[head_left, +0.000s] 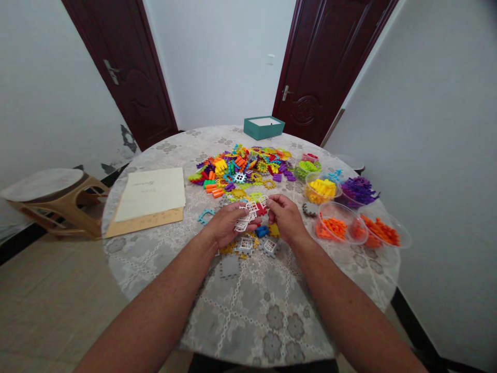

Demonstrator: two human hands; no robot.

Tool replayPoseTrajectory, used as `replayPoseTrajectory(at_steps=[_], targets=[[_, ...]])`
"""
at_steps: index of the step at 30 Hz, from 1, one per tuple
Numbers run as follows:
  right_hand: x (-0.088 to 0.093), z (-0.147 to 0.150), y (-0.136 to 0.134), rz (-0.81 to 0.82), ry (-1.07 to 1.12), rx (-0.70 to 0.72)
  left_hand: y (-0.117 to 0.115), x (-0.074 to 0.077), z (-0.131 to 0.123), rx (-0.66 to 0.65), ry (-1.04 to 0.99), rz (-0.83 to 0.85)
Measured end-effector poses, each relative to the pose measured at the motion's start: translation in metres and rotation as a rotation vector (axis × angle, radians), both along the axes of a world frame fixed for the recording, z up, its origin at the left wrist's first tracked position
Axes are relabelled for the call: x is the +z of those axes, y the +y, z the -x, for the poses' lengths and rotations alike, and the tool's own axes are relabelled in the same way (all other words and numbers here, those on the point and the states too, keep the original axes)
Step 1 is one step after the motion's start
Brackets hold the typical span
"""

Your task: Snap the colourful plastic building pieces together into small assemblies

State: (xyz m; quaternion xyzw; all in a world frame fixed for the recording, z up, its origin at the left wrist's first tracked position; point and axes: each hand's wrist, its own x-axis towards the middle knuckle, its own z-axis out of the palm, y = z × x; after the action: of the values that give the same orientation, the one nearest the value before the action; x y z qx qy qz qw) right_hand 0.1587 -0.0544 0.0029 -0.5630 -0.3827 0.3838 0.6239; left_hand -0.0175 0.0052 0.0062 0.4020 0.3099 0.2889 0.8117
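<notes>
My left hand (227, 224) and my right hand (285, 216) meet over the middle of a round table (248, 305), both closed on white lattice-shaped plastic pieces (248, 212) held between them. Under the hands lie more white pieces (245, 244), a blue piece (262, 231), a yellow piece (274, 229) and a grey square piece (230, 266). A big heap of mixed coloured building pieces (244, 168) lies just beyond the hands. A light blue piece (205, 215) sits to the left of my left hand.
Clear tubs at the right hold sorted pieces: orange (337, 225), more orange (382, 231), yellow (321, 189), green (307, 168), purple (359, 189). Papers on a brown envelope (152, 196) lie left. A teal box (264, 127) stands at the far edge. A wooden stool (50, 194) stands beside the table.
</notes>
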Motion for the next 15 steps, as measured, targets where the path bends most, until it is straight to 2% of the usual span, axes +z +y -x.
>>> replayPoseTrajectory(at_steps=[10, 15], targets=[[-0.01, 0.012, -0.002, 0.145, -0.212, 0.08, -0.008, -0.002, -0.004, -0.043, 0.035, -0.108], [-0.007, 0.011, -0.002, 0.122, -0.171, 0.025, -0.005, -0.001, -0.004, -0.033, -0.035, 0.012]])
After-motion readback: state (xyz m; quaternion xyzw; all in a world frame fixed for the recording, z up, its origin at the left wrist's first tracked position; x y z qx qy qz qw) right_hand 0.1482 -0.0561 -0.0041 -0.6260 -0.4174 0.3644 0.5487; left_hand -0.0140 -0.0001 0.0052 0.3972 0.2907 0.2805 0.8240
